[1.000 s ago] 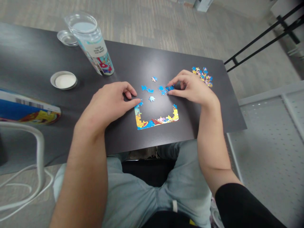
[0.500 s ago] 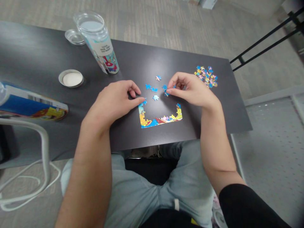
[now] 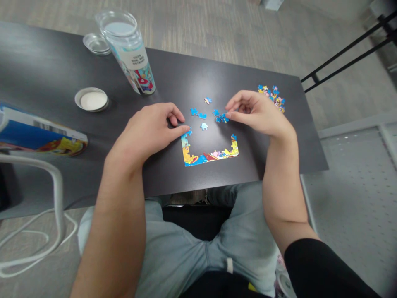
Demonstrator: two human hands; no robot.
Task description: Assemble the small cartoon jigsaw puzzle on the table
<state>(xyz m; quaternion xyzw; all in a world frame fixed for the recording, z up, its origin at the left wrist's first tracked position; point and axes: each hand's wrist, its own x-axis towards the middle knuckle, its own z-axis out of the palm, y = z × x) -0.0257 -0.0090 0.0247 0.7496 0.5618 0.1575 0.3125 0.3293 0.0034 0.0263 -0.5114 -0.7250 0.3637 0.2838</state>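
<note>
Partly joined puzzle border [image 3: 211, 157] on the bench [image 3: 173, 184], directly before me, its side away from me open. My left hand [image 3: 149, 128] rests beside it, thumb at the upper-left end and fingertips apart from the thumb, probably to steady that corner. My right hand [image 3: 260, 111] is narrowed, thumb and forefinger close together at the edge of a blue cluster [image 3: 221, 118]; I cannot tell whether a piece is pinched between them. Two blue pieces [image 3: 202, 116], a pale piece [image 3: 204, 126] and a pinkish piece [image 3: 208, 100] lie singled out within easy reach, presumably kept apart from the mixed pile [image 3: 277, 100] for sorting.

Obscured: my right hand covers part of the pile; my left thumb hides some of the corner it touches. The clear canister [image 3: 136, 62] bears print too blurred to read. A blue canister [image 3: 46, 132] is cut off at the left edge.
</note>
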